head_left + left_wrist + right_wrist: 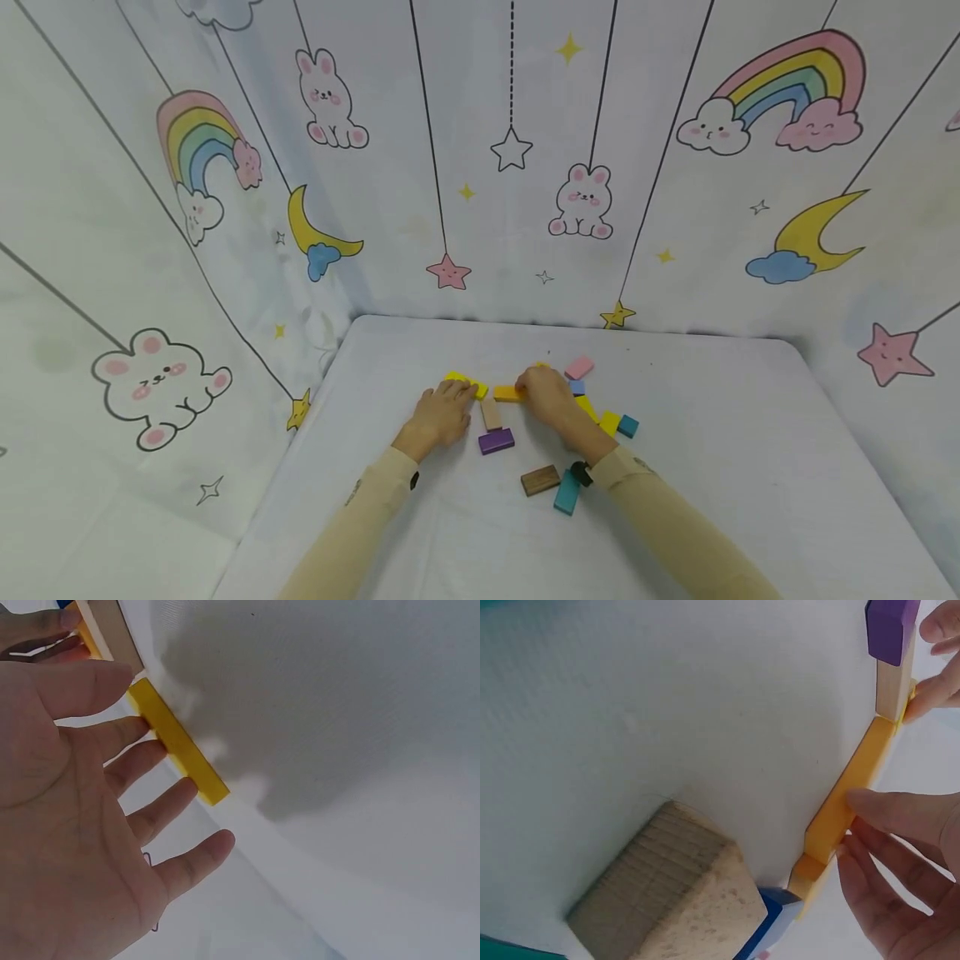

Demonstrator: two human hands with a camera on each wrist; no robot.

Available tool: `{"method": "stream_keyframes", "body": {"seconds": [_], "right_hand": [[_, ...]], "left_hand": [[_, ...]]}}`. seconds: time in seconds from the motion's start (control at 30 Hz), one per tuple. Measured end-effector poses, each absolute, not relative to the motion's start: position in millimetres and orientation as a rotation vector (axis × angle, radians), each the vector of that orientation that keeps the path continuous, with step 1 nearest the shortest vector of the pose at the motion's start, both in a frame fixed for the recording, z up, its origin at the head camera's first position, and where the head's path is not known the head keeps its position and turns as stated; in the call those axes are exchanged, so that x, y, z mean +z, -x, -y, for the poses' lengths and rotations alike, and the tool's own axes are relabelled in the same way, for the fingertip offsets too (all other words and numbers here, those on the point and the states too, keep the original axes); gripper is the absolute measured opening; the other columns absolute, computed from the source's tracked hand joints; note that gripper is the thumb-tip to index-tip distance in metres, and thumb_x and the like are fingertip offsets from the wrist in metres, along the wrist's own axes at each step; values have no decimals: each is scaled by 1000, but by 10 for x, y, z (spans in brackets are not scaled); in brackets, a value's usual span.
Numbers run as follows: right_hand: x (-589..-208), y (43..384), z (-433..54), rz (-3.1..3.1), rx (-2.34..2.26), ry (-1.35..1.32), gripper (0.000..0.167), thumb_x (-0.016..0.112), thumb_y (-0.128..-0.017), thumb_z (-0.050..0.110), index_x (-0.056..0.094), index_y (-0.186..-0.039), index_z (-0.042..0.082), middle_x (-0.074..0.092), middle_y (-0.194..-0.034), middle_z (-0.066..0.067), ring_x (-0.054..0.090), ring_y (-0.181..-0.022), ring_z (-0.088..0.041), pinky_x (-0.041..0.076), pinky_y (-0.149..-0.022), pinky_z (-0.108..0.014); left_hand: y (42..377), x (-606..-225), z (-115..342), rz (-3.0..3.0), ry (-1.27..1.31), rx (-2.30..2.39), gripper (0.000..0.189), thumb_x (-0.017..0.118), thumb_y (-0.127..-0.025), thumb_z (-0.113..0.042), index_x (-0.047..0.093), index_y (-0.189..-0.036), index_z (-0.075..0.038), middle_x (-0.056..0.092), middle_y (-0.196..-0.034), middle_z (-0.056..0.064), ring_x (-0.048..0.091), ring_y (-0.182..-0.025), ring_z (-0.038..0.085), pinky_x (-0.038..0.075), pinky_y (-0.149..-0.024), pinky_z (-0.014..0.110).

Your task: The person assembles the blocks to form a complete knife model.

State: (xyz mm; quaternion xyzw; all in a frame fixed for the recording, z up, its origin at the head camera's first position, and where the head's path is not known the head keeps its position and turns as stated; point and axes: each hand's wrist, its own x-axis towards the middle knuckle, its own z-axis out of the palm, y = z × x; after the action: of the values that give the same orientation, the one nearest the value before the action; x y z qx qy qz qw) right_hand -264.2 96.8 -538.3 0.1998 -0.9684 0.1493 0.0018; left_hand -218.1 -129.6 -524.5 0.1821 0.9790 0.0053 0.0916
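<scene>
My left hand has its fingers extended and spread, with several fingertips against the long side of a yellow block. My right hand pinches an orange-yellow block between thumb and fingers. That block lies on the table, one end near a pale beige wooden block. A purple block sits at the beige block's near end. In the right wrist view, another yellowish block and a blue block are by the orange-yellow block's other end. The right hand partly hides this area in the head view.
A brown wooden block and a teal block lie nearer, by the right wrist. Beyond the right hand is a pink block. Yellow blocks and a dark teal block lie right of it. Printed curtains border the white table.
</scene>
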Motion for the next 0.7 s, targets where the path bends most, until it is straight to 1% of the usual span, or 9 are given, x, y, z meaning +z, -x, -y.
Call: {"method": "stream_keyframes", "body": {"seconds": [0.17, 0.33, 0.47, 0.7], "right_hand": [[-5357, 2695, -932, 3038, 440, -645, 20, 72, -95, -1, 82, -110, 8, 78, -112, -8, 71, -109, -27, 58, -100, -41], [-5330, 2701, -872, 3063, 437, -630, 20, 73, -95, 0, 82, -111, 8, 78, -112, -8, 70, -108, -27, 58, -101, -41], [-5322, 2719, -828, 3085, 442, -603, 21, 72, -95, 0, 81, -113, 7, 77, -113, -9, 68, -109, -28, 57, -103, -41], [-5338, 2776, -783, 3099, 447, -582, 21, 72, -96, 1, 82, -113, 8, 77, -115, -9, 68, -109, -27, 57, -103, -41]], "left_hand": [[2216, -5273, 1298, -2920, -519, -12, 58, 53, -107, -27, 39, -163, -18, 41, -163, 2, 37, -148, 27, 44, -114, 55], [2257, -5352, 1301, -2932, -500, 5, 60, 55, -106, -28, 38, -163, -20, 40, -163, 2, 38, -147, 29, 46, -110, 54], [2278, -5394, 1300, -2941, -487, 3, 62, 56, -105, -28, 38, -163, -21, 41, -162, 2, 38, -145, 30, 47, -108, 54], [2306, -5399, 1288, -2944, -475, 28, 65, 57, -102, -23, 36, -164, -20, 40, -161, 3, 37, -145, 32, 47, -108, 55]]}}
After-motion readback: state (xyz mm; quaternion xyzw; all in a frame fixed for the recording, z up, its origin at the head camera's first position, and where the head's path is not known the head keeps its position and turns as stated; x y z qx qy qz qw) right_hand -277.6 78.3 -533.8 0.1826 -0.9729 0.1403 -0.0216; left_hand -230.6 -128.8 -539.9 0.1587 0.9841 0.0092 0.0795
